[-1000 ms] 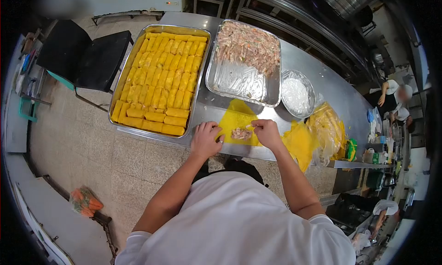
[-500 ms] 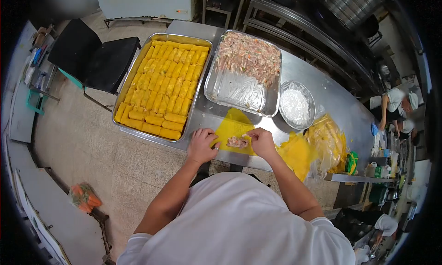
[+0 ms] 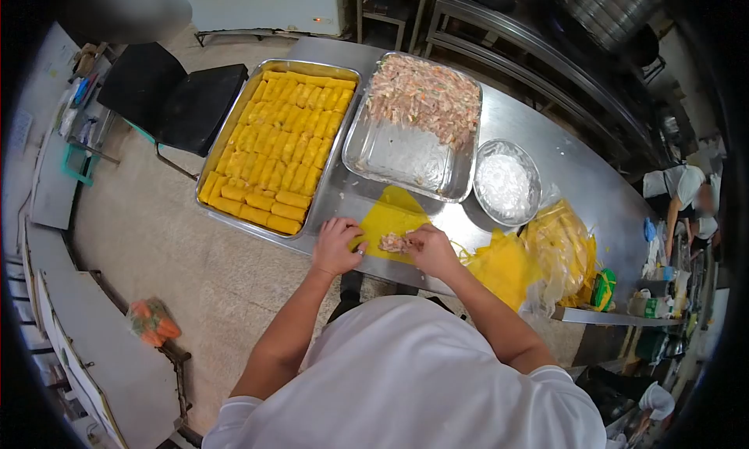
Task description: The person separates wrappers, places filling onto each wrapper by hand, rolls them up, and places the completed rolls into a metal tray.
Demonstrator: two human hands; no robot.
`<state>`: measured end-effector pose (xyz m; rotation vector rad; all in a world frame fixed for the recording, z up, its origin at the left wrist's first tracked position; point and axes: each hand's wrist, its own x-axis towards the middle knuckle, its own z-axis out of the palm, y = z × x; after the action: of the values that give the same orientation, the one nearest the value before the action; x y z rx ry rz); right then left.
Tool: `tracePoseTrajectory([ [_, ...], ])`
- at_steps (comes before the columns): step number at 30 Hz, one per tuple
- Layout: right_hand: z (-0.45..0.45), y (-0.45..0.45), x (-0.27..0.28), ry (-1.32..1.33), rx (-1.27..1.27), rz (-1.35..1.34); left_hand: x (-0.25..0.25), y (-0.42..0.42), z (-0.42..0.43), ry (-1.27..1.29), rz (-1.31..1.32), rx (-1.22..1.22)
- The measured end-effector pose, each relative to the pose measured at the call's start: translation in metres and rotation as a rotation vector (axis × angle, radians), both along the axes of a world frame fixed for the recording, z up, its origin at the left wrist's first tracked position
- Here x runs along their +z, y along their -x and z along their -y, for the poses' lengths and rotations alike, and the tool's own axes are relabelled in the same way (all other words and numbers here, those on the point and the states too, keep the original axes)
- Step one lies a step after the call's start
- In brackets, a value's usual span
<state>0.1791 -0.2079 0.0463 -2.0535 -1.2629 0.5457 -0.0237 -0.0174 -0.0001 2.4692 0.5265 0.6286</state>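
A thin yellow wrapper sheet (image 3: 395,205) lies on the steel table with a small heap of raw meat filling (image 3: 392,244) near its front edge. My left hand (image 3: 336,246) rests at the sheet's left corner, thumb apart from the fingers. At the right end of the heap, my right hand (image 3: 431,251) has its fingertips closed together on the filling. Beyond the sheet stands a metal tray (image 3: 367,168) part full of the same meat mixture (image 3: 425,90). To its right sits a round metal bowl (image 3: 538,180) with white paste (image 3: 505,179) in it.
A large tray (image 3: 204,207) of rows of yellow rolls (image 3: 277,145) is at the left. Loose yellow wrappers (image 3: 503,266) and a plastic bag of wrappers (image 3: 558,246) lie at the right. A black chair (image 3: 195,102) stands beyond the left tray. Another person (image 3: 686,188) is far right.
My right hand has shifted left and inward onto the filling's right end. The heap looks more gathered. My left hand stays at the wrapper's left corner, and the camera view has moved slightly.
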Motion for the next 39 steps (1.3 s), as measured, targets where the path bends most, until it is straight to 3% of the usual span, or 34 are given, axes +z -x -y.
tracePoseTrajectory([
  [12,-0.001,0.004,-0.001,0.044,0.147,0.282,0.003,0.002,0.001,0.021,-0.049,0.002],
  [15,0.002,-0.005,0.007,-0.077,0.007,0.283,-0.005,0.002,0.001,0.119,0.048,0.084],
  [18,0.011,-0.024,-0.010,0.036,-0.256,0.193,-0.004,-0.001,0.011,0.104,0.012,0.239],
  [21,0.014,-0.023,-0.019,0.327,-0.339,0.100,0.012,-0.001,0.023,0.099,-0.217,0.268],
  [24,0.017,-0.023,-0.037,0.285,-0.334,0.068,0.017,-0.008,0.029,0.172,-0.331,0.221],
  [25,0.019,-0.021,-0.041,0.212,-0.406,-0.035,0.016,-0.010,0.030,0.202,-0.344,0.205],
  [28,0.025,-0.011,-0.047,0.071,-0.574,-0.353,0.022,-0.014,0.037,0.675,-0.203,0.392],
  [30,0.030,-0.003,-0.046,0.087,-0.628,-0.576,0.018,-0.007,0.041,0.614,-0.147,0.382],
  [33,0.037,0.005,-0.043,0.308,-0.551,-0.483,0.005,-0.003,0.037,0.730,-0.226,0.383],
  [39,0.034,0.031,-0.026,0.069,-0.614,-0.323,0.022,-0.003,0.051,0.838,-0.124,0.438],
])
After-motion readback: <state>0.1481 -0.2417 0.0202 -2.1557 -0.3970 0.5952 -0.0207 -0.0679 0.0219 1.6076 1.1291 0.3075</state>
